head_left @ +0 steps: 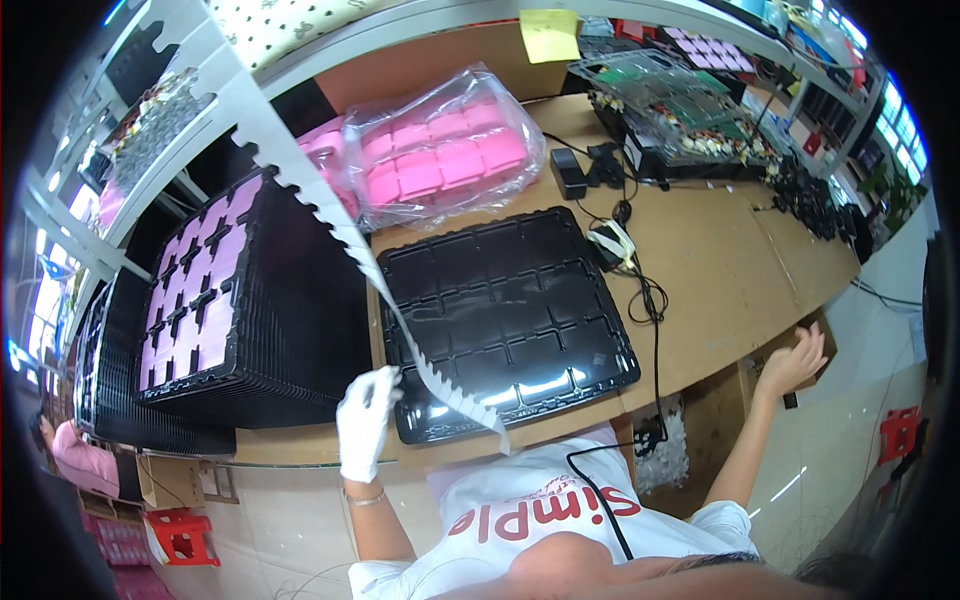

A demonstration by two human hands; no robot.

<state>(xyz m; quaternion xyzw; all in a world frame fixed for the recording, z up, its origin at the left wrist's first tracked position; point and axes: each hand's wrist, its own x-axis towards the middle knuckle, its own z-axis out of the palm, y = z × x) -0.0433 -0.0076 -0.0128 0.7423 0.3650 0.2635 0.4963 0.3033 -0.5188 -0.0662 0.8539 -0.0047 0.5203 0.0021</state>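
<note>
The black tray [505, 330] lies on the tabletop [730, 270], bare of pads, while lilac pads [210, 330] already fill the tray stack [305, 330] at nine o'clock. The left hand [366, 415] meets its eight-o'clock corner, grip unclear; the right hand [795, 360], at three, is loosely spread, empty.

The tray [505, 325] is black, the glove [365, 425] white, the bagged pieces [447, 150] bright pink.

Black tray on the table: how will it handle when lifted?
The black tray is probably light for its size, looking like thin plastic. Its ridged moulding likely stiffens it somewhat. The glossy finish may make it slippery.
</note>
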